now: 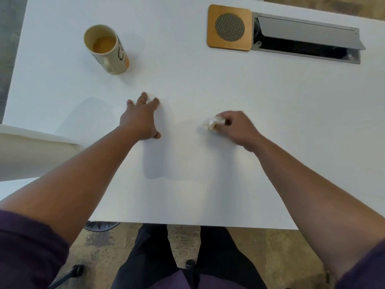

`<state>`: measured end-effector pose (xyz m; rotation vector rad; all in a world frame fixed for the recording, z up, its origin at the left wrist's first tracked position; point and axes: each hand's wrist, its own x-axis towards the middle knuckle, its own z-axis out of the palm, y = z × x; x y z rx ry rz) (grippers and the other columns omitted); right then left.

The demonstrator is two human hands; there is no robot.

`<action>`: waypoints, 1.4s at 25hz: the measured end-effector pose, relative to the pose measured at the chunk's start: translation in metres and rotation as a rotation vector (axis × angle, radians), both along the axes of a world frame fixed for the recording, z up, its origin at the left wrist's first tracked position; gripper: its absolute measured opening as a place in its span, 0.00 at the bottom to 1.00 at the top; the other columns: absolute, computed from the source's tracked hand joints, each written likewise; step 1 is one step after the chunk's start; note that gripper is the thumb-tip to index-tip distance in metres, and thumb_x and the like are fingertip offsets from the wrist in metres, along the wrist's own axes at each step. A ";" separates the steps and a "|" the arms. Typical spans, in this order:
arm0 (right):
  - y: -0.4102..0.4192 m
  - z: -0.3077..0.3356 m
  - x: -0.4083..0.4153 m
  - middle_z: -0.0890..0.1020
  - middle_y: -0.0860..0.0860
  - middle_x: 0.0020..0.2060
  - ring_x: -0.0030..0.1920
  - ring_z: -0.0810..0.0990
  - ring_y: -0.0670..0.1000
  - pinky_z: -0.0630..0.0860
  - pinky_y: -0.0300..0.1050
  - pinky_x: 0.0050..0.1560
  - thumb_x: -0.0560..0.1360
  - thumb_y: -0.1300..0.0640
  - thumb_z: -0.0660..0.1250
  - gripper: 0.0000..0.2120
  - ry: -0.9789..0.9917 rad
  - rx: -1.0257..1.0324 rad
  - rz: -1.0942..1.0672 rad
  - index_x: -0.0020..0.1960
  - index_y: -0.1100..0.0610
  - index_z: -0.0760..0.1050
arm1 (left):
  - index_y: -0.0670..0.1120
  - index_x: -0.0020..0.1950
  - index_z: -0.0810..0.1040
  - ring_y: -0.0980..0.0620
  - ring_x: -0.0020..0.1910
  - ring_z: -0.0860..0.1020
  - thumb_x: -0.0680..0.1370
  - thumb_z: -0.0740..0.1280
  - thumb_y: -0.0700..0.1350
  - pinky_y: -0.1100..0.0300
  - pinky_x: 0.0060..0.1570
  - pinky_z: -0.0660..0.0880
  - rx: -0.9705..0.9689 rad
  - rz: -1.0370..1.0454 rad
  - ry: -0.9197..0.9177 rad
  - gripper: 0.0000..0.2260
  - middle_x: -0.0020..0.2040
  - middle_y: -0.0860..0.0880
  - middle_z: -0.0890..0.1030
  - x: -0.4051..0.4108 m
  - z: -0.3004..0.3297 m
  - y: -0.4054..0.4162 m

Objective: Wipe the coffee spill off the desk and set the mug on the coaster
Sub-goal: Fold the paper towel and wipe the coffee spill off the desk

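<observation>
A cream mug (pixel 108 49) with black and orange markings stands upright at the far left of the white desk (pixel 208 84), with a little brown coffee inside and its handle facing me. A square wooden coaster (pixel 229 27) with a round mesh centre lies at the far right, apart from the mug. My left hand (pixel 140 118) rests flat on the desk, fingers spread, holding nothing. My right hand (pixel 236 129) is shut on a crumpled, coffee-stained tissue (pixel 212 123) pressed to the desk. No coffee stain shows on the desk surface.
A grey metal cable hatch (pixel 306 38) is open in the desk just right of the coaster. A second white surface (pixel 31 147) abuts the desk on the left. Below the near edge are my legs and chair base parts over a brown floor.
</observation>
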<state>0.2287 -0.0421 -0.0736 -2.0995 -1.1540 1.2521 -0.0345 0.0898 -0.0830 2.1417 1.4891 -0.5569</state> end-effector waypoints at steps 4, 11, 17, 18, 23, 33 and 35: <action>0.004 -0.010 0.005 0.86 0.44 0.47 0.49 0.83 0.49 0.80 0.46 0.52 0.74 0.57 0.71 0.10 -0.221 0.038 -0.196 0.51 0.44 0.83 | 0.57 0.82 0.55 0.34 0.81 0.50 0.67 0.83 0.51 0.38 0.65 0.72 -0.002 0.007 0.000 0.52 0.84 0.51 0.48 0.000 -0.001 0.000; -0.029 -0.012 -0.030 0.86 0.40 0.42 0.46 0.84 0.46 0.79 0.44 0.47 0.70 0.52 0.72 0.07 -0.012 -0.132 0.135 0.44 0.41 0.83 | 0.56 0.82 0.55 0.34 0.81 0.49 0.67 0.83 0.51 0.38 0.66 0.72 -0.009 0.008 0.003 0.51 0.85 0.51 0.47 0.000 0.001 0.000; -0.059 -0.019 -0.053 0.84 0.46 0.39 0.41 0.81 0.53 0.69 0.42 0.38 0.71 0.52 0.66 0.05 -0.379 0.077 -0.281 0.46 0.47 0.77 | 0.56 0.82 0.56 0.34 0.81 0.51 0.67 0.83 0.51 0.39 0.64 0.73 -0.005 0.003 0.005 0.51 0.84 0.50 0.48 0.001 0.003 0.000; -0.068 -0.022 -0.069 0.84 0.49 0.39 0.41 0.81 0.55 0.67 0.42 0.38 0.71 0.52 0.65 0.07 -0.396 0.106 -0.274 0.48 0.49 0.77 | 0.56 0.82 0.56 0.34 0.81 0.51 0.67 0.83 0.51 0.39 0.64 0.73 -0.003 0.002 0.004 0.51 0.84 0.50 0.49 0.001 0.003 0.000; -0.068 -0.030 -0.125 0.83 0.51 0.40 0.41 0.80 0.57 0.75 0.48 0.40 0.71 0.57 0.65 0.09 -0.349 0.147 -0.309 0.51 0.55 0.77 | 0.56 0.82 0.56 0.34 0.81 0.51 0.67 0.83 0.51 0.39 0.65 0.73 0.004 0.000 0.005 0.51 0.84 0.50 0.49 0.000 0.001 0.000; 0.021 -0.026 -0.078 0.86 0.52 0.47 0.51 0.81 0.60 0.78 0.51 0.49 0.74 0.54 0.64 0.14 -0.385 0.122 -0.378 0.58 0.49 0.82 | 0.57 0.83 0.53 0.34 0.81 0.49 0.68 0.82 0.51 0.39 0.67 0.72 -0.009 0.010 -0.003 0.52 0.85 0.51 0.47 0.000 0.001 0.001; 0.039 -0.026 -0.075 0.86 0.49 0.46 0.51 0.81 0.57 0.78 0.50 0.50 0.75 0.55 0.62 0.15 -0.352 0.108 -0.232 0.58 0.47 0.82 | 0.57 0.83 0.53 0.34 0.81 0.49 0.68 0.82 0.51 0.39 0.68 0.71 -0.011 0.007 -0.004 0.52 0.85 0.51 0.47 0.000 0.000 0.001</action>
